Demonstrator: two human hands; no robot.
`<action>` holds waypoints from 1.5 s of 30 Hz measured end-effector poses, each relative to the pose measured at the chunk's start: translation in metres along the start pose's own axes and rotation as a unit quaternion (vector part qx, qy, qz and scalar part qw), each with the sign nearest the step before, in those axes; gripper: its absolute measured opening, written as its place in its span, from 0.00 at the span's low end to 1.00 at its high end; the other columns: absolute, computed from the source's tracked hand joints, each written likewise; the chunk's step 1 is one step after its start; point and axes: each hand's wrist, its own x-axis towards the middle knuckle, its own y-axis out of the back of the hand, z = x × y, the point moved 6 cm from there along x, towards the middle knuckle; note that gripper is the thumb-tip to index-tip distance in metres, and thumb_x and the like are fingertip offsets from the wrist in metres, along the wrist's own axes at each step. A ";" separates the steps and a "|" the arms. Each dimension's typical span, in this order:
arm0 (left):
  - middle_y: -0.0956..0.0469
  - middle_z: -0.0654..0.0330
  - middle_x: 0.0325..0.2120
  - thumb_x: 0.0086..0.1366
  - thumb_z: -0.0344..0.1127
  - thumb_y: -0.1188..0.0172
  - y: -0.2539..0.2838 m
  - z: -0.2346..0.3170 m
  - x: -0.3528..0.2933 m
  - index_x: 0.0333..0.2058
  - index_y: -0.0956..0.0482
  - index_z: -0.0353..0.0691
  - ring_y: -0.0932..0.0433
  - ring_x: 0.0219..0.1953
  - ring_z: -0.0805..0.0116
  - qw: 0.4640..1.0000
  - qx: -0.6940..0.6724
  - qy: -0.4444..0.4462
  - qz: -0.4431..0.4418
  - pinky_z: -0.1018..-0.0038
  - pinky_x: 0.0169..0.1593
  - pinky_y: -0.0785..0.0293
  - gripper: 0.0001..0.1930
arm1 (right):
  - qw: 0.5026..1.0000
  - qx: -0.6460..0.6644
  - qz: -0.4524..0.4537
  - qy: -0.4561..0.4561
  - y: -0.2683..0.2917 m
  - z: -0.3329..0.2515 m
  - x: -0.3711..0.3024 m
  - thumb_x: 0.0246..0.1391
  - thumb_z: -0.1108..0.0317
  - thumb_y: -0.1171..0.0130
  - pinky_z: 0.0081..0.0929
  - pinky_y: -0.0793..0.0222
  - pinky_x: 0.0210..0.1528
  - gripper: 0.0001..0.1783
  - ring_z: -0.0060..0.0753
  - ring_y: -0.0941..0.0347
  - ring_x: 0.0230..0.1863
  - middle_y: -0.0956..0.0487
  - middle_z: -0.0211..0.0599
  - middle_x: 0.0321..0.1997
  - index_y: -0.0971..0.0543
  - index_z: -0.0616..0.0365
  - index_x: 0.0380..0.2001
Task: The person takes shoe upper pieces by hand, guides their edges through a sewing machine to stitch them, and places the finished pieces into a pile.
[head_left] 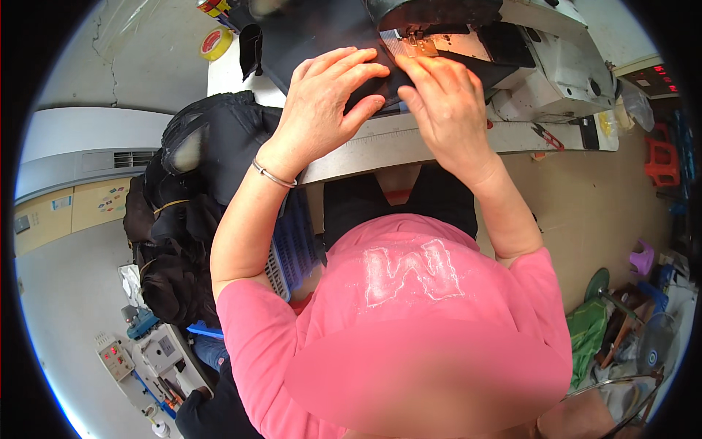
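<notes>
We have the black cloth (314, 29) on the desk (365, 146), reaching up to the sewing machine (552, 82). The grip of our left hand (320, 104) lies open over it; whether our right hand (451, 110) pinches it, we cannot tell. That right hand sits just beside the presser foot (414, 41), so a slip could catch a finger, and uneven pressure could skew the cloth.

The fabric (314, 33) is black, the shirt (409, 300) pink, the tape (216, 44) yellow.
</notes>
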 end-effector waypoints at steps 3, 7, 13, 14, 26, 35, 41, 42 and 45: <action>0.21 0.64 0.57 0.65 0.45 0.35 -0.001 0.006 0.001 0.51 0.19 0.51 0.28 0.63 0.60 1.000 -0.009 -0.013 -0.006 0.60 0.64 0.37 0.17 | 1.000 -0.026 -0.010 -0.012 -0.003 0.009 0.013 0.59 0.64 0.41 0.42 0.34 0.57 0.20 0.36 0.28 0.56 0.22 0.30 0.49 0.20 0.49 0.55; 0.21 0.64 0.56 0.65 0.45 0.36 -0.002 0.007 0.006 0.50 0.18 0.51 0.28 0.62 0.61 0.999 -0.012 -0.037 -0.002 0.60 0.62 0.36 0.16 | 0.997 -0.072 -0.036 0.017 -0.004 0.010 0.029 0.56 0.71 0.44 0.39 0.31 0.52 0.19 0.38 0.25 0.51 0.21 0.32 0.44 0.17 0.47 0.51; 0.22 0.66 0.57 0.67 0.37 0.39 0.000 -0.001 0.005 0.53 0.20 0.51 0.27 0.61 0.62 0.998 0.004 -0.048 -0.030 0.63 0.61 0.34 0.16 | 0.999 -0.009 0.007 0.036 0.003 0.008 0.012 0.51 0.74 0.41 0.35 0.30 0.48 0.15 0.38 0.24 0.48 0.20 0.31 0.42 0.15 0.49 0.42; 0.22 0.66 0.57 0.67 0.37 0.39 0.002 -0.001 0.004 0.53 0.20 0.51 0.27 0.61 0.62 0.999 0.006 -0.044 -0.029 0.63 0.61 0.34 0.16 | 0.999 -0.006 0.005 0.040 0.007 0.001 -0.002 0.51 0.74 0.41 0.35 0.30 0.48 0.15 0.38 0.24 0.48 0.20 0.31 0.42 0.15 0.49 0.42; 0.20 0.62 0.45 0.63 0.46 0.33 0.004 0.030 0.025 0.49 0.17 0.46 0.22 0.44 0.61 0.992 0.118 -0.043 0.007 0.69 0.43 0.20 0.18 | 0.889 0.431 -0.096 -0.118 -0.089 -0.044 -0.070 0.55 0.53 0.30 0.39 0.31 0.61 0.30 0.49 0.23 0.58 0.17 0.48 0.51 0.21 0.61 0.55; 0.22 0.54 0.21 0.67 0.57 0.39 0.017 -0.011 0.042 0.29 0.24 0.40 0.17 0.24 0.52 0.959 0.278 -0.018 -0.047 0.64 0.25 0.21 0.23 | 0.607 0.745 -0.031 -0.274 -0.109 -0.058 -0.069 0.71 0.62 0.45 0.19 0.32 0.52 0.13 0.16 0.29 0.46 0.21 0.24 0.42 0.21 0.62 0.45; 0.20 0.52 0.20 0.66 0.59 0.39 0.016 -0.029 0.049 0.28 0.23 0.40 0.17 0.26 0.50 0.953 0.289 0.051 -0.076 0.60 0.27 0.21 0.25 | 0.828 0.528 -0.020 -0.188 -0.081 -0.060 -0.062 0.65 0.63 0.36 0.29 0.32 0.60 0.21 0.28 0.27 0.55 0.22 0.35 0.52 0.27 0.64 0.54; 0.20 0.53 0.21 0.66 0.56 0.38 0.015 -0.030 0.050 0.28 0.23 0.41 0.17 0.26 0.50 0.951 0.289 0.071 -0.080 0.61 0.28 0.21 0.22 | 0.827 0.530 -0.016 -0.189 -0.087 -0.058 -0.059 0.65 0.63 0.36 0.29 0.32 0.60 0.21 0.28 0.27 0.55 0.22 0.35 0.52 0.27 0.64 0.54; 0.18 0.56 0.26 0.66 0.46 0.36 0.010 -0.033 0.045 0.31 0.22 0.41 0.17 0.29 0.50 0.978 0.197 0.064 -0.036 0.63 0.32 0.21 0.14 | 0.770 0.556 -0.024 -0.312 -0.123 -0.044 -0.064 0.64 0.65 0.38 0.30 0.28 0.49 0.15 0.33 0.21 0.43 0.17 0.41 0.40 0.22 0.66 0.47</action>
